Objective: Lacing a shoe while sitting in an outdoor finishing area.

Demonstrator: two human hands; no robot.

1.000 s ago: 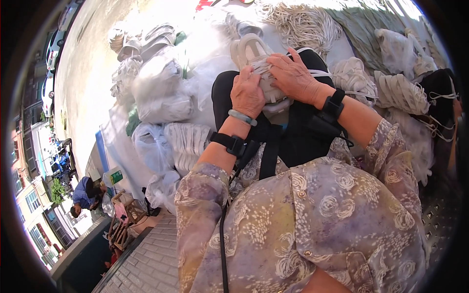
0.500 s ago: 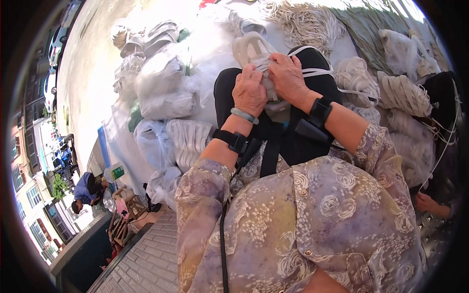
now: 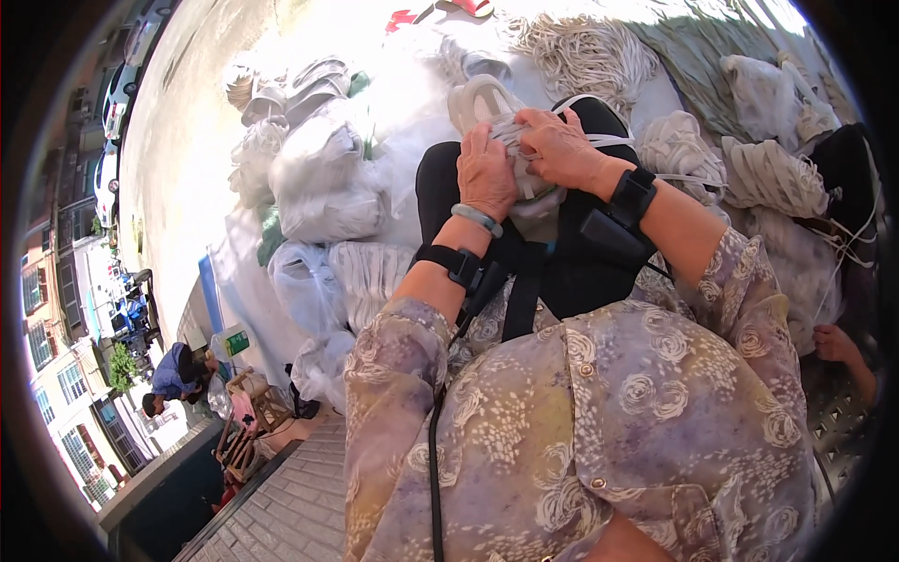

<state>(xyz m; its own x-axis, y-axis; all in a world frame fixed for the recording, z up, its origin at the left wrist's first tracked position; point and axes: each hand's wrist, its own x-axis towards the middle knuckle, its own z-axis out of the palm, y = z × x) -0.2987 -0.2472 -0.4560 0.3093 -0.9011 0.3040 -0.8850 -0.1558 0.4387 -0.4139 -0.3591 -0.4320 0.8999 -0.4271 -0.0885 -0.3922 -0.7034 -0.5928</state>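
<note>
A pale beige shoe upper (image 3: 480, 99) lies between my knees, its toe pointing away from me. My left hand (image 3: 486, 175) is closed round the left side of it, fingers bent over the lacing area. At the same spot the fingers of my right hand (image 3: 565, 153) are pinched together on the laces, close to the left fingertips. A white shoelace (image 3: 611, 140) runs out to the right from beside my right hand, over my dark trouser leg. The pinched fingertips hide part of the lacing.
A heap of loose white laces (image 3: 592, 58) lies beyond my knees. Bundled shoe uppers (image 3: 773, 178) are stacked at right, with bagged ones (image 3: 323, 178) at left. Another person's hand (image 3: 836, 345) shows at the right edge; a bending person (image 3: 175, 377) is far left.
My right hand has turned inward, its fingers shifting slightly down and left over the laces. The left hand keeps its hold on the shoe upper. The whole view has shifted slightly.
</note>
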